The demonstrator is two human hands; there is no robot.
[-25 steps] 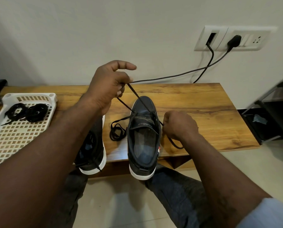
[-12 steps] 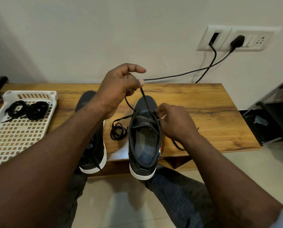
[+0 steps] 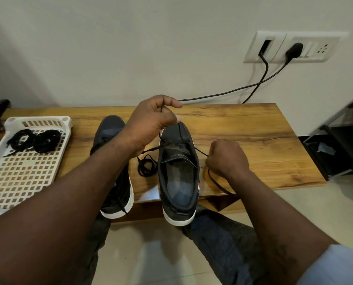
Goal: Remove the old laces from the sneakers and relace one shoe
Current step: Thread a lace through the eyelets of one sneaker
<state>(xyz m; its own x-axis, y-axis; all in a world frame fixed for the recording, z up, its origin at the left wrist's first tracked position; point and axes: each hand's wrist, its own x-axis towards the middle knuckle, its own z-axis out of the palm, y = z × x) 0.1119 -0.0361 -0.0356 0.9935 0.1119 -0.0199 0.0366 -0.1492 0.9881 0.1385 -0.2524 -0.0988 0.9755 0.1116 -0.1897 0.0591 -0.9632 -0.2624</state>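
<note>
Two knees in dark trousers (image 3: pixel 223 243) sit nearest, above a pale tiled floor (image 3: pixel 151 254). Two dark sneakers with white soles stand on the desk (image 3: pixel 243 140), heels overhanging its near edge: the left sneaker (image 3: pixel 110 128) is partly hidden by a forearm, and the right sneaker (image 3: pixel 179 182) lies open-topped between the two hands. One black lace (image 3: pixel 201 151) runs through its front eyelets. The right hand (image 3: pixel 227 159) is curled into a fist round one strand just beside the shoe, and the strand's tail trails to the desk edge. The left hand (image 3: pixel 151 124) pinches the other end, raised over the toe. One loose coil of lace (image 3: pixel 147 166) lies between the sneakers.

At the left, one white lattice tray (image 3: pixel 66 120) holds two bundled black laces (image 3: pixel 20 138) at its far end.

The desk is brown wood against a plain wall, where one white socket plate (image 3: pixel 294 48) feeds two black cables (image 3: pixel 223 93). A dark shelf (image 3: pixel 340 153) stands at the right.
</note>
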